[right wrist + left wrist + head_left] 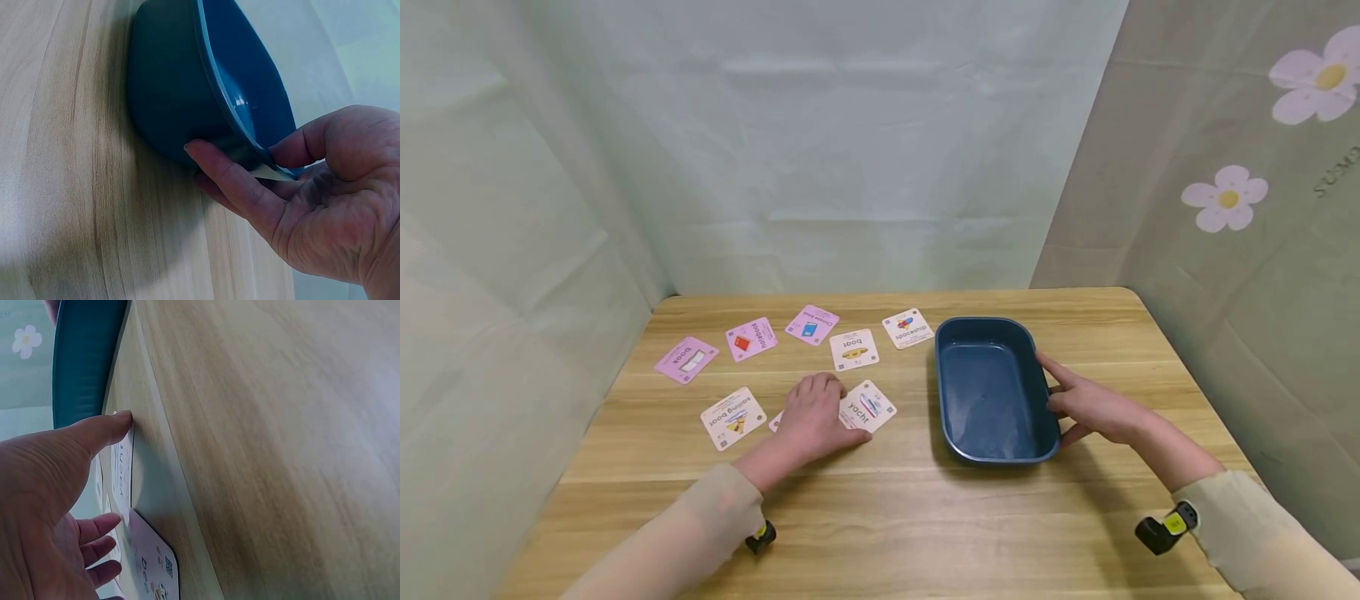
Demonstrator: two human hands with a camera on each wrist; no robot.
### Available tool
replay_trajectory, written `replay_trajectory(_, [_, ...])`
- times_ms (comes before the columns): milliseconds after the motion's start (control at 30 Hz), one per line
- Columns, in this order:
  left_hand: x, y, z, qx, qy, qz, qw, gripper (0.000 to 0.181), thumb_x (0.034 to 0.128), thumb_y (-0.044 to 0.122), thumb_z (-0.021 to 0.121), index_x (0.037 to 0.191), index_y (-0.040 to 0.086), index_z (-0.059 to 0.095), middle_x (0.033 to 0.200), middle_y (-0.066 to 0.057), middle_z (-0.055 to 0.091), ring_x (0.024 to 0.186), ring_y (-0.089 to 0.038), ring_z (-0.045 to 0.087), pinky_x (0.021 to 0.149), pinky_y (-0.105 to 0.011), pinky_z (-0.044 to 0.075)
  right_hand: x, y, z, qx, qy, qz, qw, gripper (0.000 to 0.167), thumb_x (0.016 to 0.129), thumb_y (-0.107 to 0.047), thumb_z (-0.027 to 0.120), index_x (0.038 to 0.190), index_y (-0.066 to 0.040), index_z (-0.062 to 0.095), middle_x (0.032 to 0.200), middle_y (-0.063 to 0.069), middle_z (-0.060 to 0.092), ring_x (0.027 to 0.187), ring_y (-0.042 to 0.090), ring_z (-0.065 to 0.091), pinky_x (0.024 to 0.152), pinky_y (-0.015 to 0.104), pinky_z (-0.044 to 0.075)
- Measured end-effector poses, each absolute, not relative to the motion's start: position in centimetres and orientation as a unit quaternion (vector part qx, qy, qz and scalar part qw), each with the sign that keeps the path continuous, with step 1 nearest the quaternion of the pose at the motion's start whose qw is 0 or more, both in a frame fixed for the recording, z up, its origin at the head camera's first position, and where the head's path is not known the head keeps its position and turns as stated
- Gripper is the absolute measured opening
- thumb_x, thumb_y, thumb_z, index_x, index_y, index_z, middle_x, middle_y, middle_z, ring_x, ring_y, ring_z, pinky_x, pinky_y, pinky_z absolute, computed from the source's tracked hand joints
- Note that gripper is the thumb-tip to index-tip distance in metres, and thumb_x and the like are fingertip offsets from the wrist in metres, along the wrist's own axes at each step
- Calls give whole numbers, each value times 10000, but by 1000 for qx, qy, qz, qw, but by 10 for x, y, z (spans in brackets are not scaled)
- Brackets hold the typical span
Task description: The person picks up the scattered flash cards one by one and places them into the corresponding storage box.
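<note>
My right hand [1093, 408] grips the near right side of a deep blue plastic bin [169, 81], thumb over the rim and fingers against the outer wall. The bin's inside [992, 400] shows nothing in it. Over the cards to its left, my left hand [815, 417] rests with its thumb touching the yacht card [868, 406]. Its other fingers are loosely bent in the left wrist view. Another card [153, 562] lies partly under this hand; only a corner shows in the head view. The sailing boat card [733, 418] lies to the left.
Farther back lie the pink book card [687, 360], notebook card [751, 339] and another pink card with a blue book [812, 325]. The boat card [853, 349] and spaceship card [907, 328] lie nearer the bin. Fabric walls surround the wooden table [887, 533].
</note>
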State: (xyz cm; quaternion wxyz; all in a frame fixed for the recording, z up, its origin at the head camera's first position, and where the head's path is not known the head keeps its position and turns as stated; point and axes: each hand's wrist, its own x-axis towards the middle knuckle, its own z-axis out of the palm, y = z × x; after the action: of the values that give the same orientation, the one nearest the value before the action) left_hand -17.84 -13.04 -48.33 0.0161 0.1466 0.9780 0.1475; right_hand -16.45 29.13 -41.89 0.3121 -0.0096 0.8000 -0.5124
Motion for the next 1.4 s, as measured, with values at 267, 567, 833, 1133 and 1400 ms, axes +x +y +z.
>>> replay_trajectory(267, [-181, -132, -491, 159, 970, 182, 3, 757, 686, 563, 879, 1156, 38, 603, 1318, -178, 523, 1268, -400, 436, 1093, -566, 333, -165, 291, -419, -10, 800, -512, 314, 864, 992, -20, 421, 1637, -237, -112, 1557, 443, 175, 1315, 553, 463, 780, 525, 595])
replay_trajectory(567, [-178, -129, -482, 132, 977, 165, 23, 829, 714, 594, 863, 1229, 4, 593, 1336, -186, 510, 1291, -402, 423, 1112, -576, 320, -164, 291, -419, -12, 799, -513, 313, 869, 990, -15, 422, 1636, -236, -115, 1558, 443, 174, 1309, 552, 470, 780, 527, 594])
replay_trajectory(833, [-180, -129, -481, 134, 975, 174, 32, 790, 739, 541, 872, 1245, -1, 603, 1383, -197, 493, 1303, -398, 407, 1115, -567, 316, -164, 291, -419, -12, 797, -516, 312, 865, 990, -14, 420, 1637, -227, -112, 1556, 442, 183, 1300, 540, 485, 779, 527, 594])
replay_trajectory(1133, [-182, -129, -483, 123, 970, 207, 45, 818, 699, 504, 915, 1262, 25, 567, 1318, -176, 508, 1280, -392, 413, 1088, -564, 337, -164, 290, -418, -15, 793, -522, 313, 847, 998, -18, 407, 1637, -212, -112, 1561, 442, 168, 1320, 551, 460, 788, 529, 592])
replay_trajectory(1400, [-182, -128, -483, 127, 970, 204, 35, 855, 671, 473, 942, 1297, 52, 537, 1247, -156, 562, 1194, -364, 460, 1026, -536, 377, -163, 291, -418, -15, 793, -523, 312, 854, 994, -16, 410, 1637, -221, -114, 1560, 444, 164, 1324, 561, 449, 782, 531, 593])
